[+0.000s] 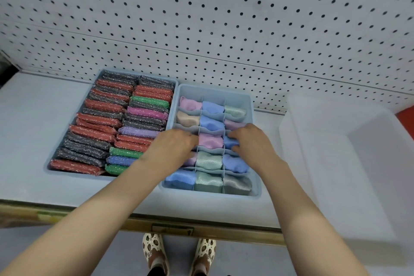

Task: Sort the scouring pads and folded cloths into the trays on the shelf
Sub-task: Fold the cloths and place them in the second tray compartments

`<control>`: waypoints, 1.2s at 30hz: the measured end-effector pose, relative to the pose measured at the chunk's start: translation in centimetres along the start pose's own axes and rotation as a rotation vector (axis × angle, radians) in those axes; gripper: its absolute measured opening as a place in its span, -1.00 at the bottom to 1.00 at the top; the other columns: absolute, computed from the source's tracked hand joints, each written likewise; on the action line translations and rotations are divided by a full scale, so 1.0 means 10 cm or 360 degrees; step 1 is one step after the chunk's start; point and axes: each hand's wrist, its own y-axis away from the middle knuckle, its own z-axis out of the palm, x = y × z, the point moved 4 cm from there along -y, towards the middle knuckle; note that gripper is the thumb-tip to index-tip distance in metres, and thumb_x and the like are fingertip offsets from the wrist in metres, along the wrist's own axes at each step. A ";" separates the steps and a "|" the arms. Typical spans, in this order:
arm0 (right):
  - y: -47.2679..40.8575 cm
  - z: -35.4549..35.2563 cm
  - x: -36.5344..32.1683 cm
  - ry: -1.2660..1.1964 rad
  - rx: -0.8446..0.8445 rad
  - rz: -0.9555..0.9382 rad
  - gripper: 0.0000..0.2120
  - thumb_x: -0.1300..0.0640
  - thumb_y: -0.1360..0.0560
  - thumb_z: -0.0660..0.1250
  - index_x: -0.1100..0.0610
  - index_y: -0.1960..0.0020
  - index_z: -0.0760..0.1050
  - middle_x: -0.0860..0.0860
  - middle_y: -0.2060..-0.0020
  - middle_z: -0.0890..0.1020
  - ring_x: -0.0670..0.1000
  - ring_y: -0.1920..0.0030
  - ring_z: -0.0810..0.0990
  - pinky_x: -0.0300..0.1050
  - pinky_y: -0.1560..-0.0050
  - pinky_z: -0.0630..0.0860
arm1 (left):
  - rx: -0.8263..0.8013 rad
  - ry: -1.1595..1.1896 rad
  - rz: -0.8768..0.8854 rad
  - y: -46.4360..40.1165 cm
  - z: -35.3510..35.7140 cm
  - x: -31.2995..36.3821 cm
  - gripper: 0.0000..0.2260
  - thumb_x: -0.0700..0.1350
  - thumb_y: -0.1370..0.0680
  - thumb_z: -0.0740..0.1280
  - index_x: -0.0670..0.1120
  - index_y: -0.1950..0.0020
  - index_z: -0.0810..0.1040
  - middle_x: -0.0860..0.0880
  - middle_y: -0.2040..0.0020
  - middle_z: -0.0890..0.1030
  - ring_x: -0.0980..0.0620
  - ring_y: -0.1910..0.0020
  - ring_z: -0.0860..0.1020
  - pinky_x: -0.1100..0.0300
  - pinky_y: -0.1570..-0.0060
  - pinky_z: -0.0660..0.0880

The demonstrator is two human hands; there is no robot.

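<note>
Two pale blue trays stand side by side on the shelf. The left tray (48, 167) is packed with two rows of glittery scouring pads (96, 119) in red, grey, green, pink, purple and blue. The right tray (254, 105) has dividers, and its compartments hold folded cloths (209, 159) in pink, blue, green, beige and grey. My left hand (174, 145) reaches into the left column of the divided tray, fingers down over a compartment. My right hand (248, 139) reaches into the right column and its curled fingers grip a blue cloth (230, 142). What the left fingers touch is hidden.
A white translucent empty bin (349, 163) stands on the shelf to the right. A white pegboard (201, 18) forms the back wall. The shelf's front edge (170, 228) carries a label strip. My feet in patterned shoes (154, 251) show on the floor below.
</note>
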 end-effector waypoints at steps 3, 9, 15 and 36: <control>-0.01 0.01 -0.06 0.0101 -0.0032 -0.0046 -0.82 0.26 -0.41 0.28 -0.03 0.21 0.48 0.04 0.23 0.39 0.15 0.05 0.52 -0.15 0.20 0.28 | -0.0069 -0.0086 -0.0076 0.03 0.02 0.02 -0.79 -0.08 -0.47 0.40 -0.03 -0.07 0.48 0.01 0.00 0.62 -0.09 0.01 0.60 0.09 0.25 0.42; 0.07 -0.01 -0.04 -0.0124 0.0088 -0.0016 -0.82 0.22 -0.41 0.31 0.02 0.30 0.39 0.07 0.28 0.51 0.19 0.14 0.53 -0.08 0.20 0.41 | -0.0050 -0.0224 -0.0055 0.08 0.08 0.09 -0.78 -0.17 -0.32 0.52 0.00 0.09 0.61 0.00 0.24 0.65 -0.05 0.26 0.65 0.20 0.39 0.37; 0.31 0.07 -0.43 -0.0188 0.0085 -0.0272 -0.78 -0.06 -0.44 0.43 0.00 -0.03 0.64 0.07 0.07 0.65 0.13 -0.04 0.57 -0.07 0.08 0.49 | -0.0007 -0.0156 0.0011 0.11 0.14 0.12 -0.67 -0.16 0.02 0.65 -0.01 0.39 0.58 0.04 0.47 0.56 -0.02 0.50 0.56 0.28 0.56 0.34; 0.42 0.05 -0.12 0.0201 0.0317 -0.0145 -0.81 0.17 -0.13 0.41 0.07 0.54 0.41 0.01 0.63 0.40 0.12 0.46 0.45 -0.16 0.31 0.20 | 0.0241 -0.0143 -0.0114 0.18 0.15 0.14 -0.55 -0.28 0.01 0.63 -0.03 0.23 0.57 0.03 0.32 0.57 -0.02 0.41 0.56 0.25 0.58 0.28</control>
